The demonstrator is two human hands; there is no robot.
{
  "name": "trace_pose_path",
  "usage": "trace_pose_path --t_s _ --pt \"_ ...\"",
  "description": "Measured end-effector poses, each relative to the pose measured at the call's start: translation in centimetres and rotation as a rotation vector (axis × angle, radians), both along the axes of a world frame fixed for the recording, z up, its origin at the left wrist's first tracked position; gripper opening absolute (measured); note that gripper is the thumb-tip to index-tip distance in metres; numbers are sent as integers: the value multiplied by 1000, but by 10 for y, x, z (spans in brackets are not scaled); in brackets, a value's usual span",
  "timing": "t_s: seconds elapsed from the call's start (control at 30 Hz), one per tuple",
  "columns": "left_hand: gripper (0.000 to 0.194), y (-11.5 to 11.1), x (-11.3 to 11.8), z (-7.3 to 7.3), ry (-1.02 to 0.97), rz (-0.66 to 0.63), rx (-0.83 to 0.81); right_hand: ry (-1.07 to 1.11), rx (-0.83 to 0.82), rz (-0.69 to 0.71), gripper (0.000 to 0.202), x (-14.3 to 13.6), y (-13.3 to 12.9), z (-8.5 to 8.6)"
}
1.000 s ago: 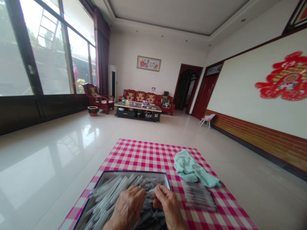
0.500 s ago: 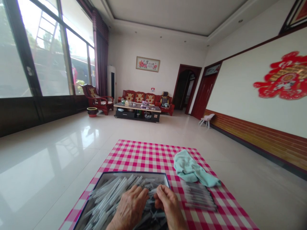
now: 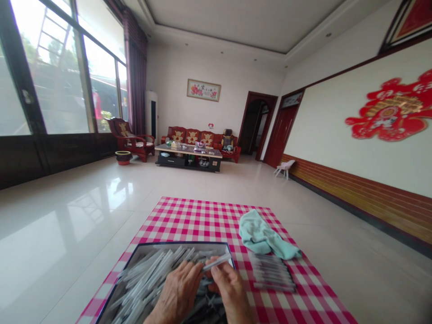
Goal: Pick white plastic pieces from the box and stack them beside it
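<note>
Bright room, pale tiled floor (image 3: 162, 184); a pink-and-white checked cloth (image 3: 202, 220) covers the near work surface. Pale tube (image 3: 219, 261) held up over the back right part of a blue-rimmed box (image 3: 184, 243), slanting up to the right. Right hand (image 3: 229, 281): thumb and fingers closed in a pinch about the tube, far end sticking out past them. Left hand (image 3: 180, 288): fingers curled in, tips at the tube's lower left end; thumb hidden, so cannot tell whether it grips or merely steadies.

Handling, by judgement: very light, stiff along its length, probably smooth plastic and apt to roll or slip. Best hold: fingertip pinch near mid-barrel, light pressure, ends left free. Thin wall might crack if squeezed or bent.

Around it: loose heap of similar slender pieces (image 3: 148, 279) in the box; outside, right, a blurred row of slender pieces (image 3: 273, 272), just beside a mint-green cloth (image 3: 263, 236).
</note>
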State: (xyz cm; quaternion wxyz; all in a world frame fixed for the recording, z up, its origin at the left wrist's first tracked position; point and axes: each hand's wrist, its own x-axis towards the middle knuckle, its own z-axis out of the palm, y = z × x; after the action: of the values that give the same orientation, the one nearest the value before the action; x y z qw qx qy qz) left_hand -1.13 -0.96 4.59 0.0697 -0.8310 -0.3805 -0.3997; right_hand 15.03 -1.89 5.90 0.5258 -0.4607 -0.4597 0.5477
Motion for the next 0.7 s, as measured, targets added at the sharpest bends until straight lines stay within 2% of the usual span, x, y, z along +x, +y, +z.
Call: trace_pose_path --t_s 0.07,0.13,0.27,0.33,0.4,0.5,0.6,0.7 --pt "23 -1 -2 1 -16 -28 -12 -5 54 -17 48 -5 -3 3" --pt "25 -1 -4 0 -43 -19 -13 -69 142 -78 43 5 -4 10" --pt "28 3 -10 -7 -67 22 -4 -466 464 -277 30 64 2 26" --pt "28 5 -11 -10 -69 35 1 -732 623 -326 27 101 6 21" --pt "28 6 -11 -12 -74 42 17 -953 691 -305 26 133 7 4" --pt "27 7 -11 -14 -81 47 29 -1175 697 -224 33 169 3 -35" --pt "27 7 -12 -16 -80 48 23 -1336 678 -184 37 190 -4 -68" --pt "27 7 -13 -18 -78 48 21 -1416 693 -224 38 199 -6 -84"
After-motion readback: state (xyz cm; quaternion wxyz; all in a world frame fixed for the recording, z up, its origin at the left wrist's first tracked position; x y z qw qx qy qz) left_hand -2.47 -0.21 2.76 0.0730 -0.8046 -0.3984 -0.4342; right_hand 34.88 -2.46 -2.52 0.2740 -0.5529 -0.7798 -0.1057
